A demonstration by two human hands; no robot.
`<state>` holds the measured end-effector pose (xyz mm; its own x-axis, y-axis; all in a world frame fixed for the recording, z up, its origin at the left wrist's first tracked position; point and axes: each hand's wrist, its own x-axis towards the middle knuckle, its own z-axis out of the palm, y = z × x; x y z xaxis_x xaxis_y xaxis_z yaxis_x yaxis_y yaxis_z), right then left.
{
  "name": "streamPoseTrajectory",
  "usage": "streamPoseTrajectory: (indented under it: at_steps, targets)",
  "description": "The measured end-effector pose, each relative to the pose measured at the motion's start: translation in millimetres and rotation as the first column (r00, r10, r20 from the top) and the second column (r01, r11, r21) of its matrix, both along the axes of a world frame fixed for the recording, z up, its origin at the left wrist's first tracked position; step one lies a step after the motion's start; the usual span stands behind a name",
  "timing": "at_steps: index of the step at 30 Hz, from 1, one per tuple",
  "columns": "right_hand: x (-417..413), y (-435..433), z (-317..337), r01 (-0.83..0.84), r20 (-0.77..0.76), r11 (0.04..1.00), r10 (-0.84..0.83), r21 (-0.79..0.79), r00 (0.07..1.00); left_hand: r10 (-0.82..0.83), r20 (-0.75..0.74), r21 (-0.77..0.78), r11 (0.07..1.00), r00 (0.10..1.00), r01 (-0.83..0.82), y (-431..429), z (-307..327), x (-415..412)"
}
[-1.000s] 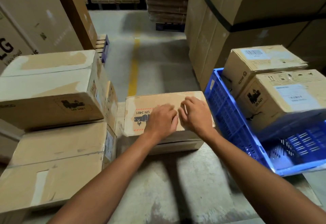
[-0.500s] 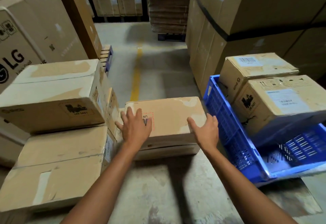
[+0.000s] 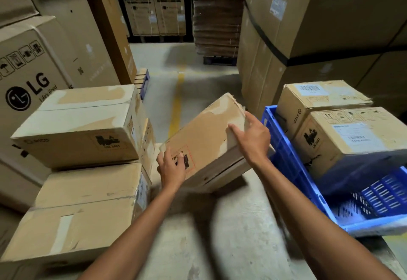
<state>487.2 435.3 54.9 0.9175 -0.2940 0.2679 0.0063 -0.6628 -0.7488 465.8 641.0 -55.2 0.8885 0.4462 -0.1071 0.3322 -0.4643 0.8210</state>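
**Item: flat carton, tilted, two-handed hold**

We are holding the flat carton between the stacked boxes and the blue crate; left hand is clasping its low near corner, fingers spread; right hand is clamping the high end, thumb on top; long axis is rising rightward, crate just beside the right hand.

- The left hand covers part of the black print on the tilted box; the box's underside is hidden.
- The right hand hides part of the box's right edge.
- The blue crate runs off the right edge; its near corner is blurred.
- The white label on a carton inside it is too small to read.
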Motion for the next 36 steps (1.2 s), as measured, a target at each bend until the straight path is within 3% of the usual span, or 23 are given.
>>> streamPoseTrajectory:
  at_steps: [3,5,7,9,12,14,17,22,27,28,30,32,34,36]
  targets:
    - [7,15,4,-0.135,0.062,0.981,0.145,-0.137,0.988,0.066,-0.077,-0.001,0.998,0.995,-0.066,0,-3,-6]
    - [6,21,0,-0.244,0.069,0.963,0.253,-0.112,0.965,0.098,0.047,-0.071,0.993,0.994,-0.095,6,17,-1]
    - [2,22,-5,-0.321,0.108,0.946,0.325,-0.053,0.94,0.145,0.204,-0.255,0.963,0.968,-0.09,14,54,10]
    - [-5,27,-9,-0.35,0.121,0.934,0.341,0.067,0.932,0.156,0.264,-0.476,0.88,0.952,-0.013,22,91,17]
    - [-17,40,-9,-0.253,0.028,0.905,0.259,0.341,0.965,-0.055,0.115,-0.706,0.698,0.992,0.12,29,123,11]
    - [-22,45,-12,-0.157,-0.051,0.847,0.211,0.507,0.976,-0.189,0.107,-0.76,0.617,0.976,0.203,29,120,4]
    - [-30,46,-14,-0.171,-0.053,0.803,0.244,0.571,0.968,-0.15,0.16,-0.767,0.603,0.976,0.219,30,109,-5]
    - [-52,42,-32,-0.248,0.021,0.79,0.286,0.56,0.958,-0.172,0.256,-0.611,0.734,0.951,0.297,33,80,-25]
    - [-77,45,-55,-0.259,-0.009,0.817,0.307,0.516,0.952,-0.239,0.221,-0.465,0.826,0.946,0.318,38,61,-43]
    - [-80,45,-55,-0.26,-0.02,0.85,0.302,0.458,0.953,-0.259,0.225,-0.343,0.881,0.939,0.325,38,59,-46]
    - [-84,45,-55,-0.255,-0.018,0.946,0.264,0.2,0.964,-0.271,0.266,0.054,0.962,0.925,0.267,37,55,-55]
    - [-83,47,-54,-0.26,0.072,0.961,0.267,-0.098,0.961,-0.338,0.391,0.347,0.916,0.856,0.202,33,56,-64]
    - [-81,53,-54,-0.321,0.117,0.909,0.361,-0.267,0.925,-0.447,0.456,0.475,0.854,0.77,0.215,26,55,-72]
    - [-81,57,-57,-0.346,0.099,0.869,0.403,-0.355,0.91,-0.495,0.437,0.499,0.828,0.751,0.255,18,54,-78]
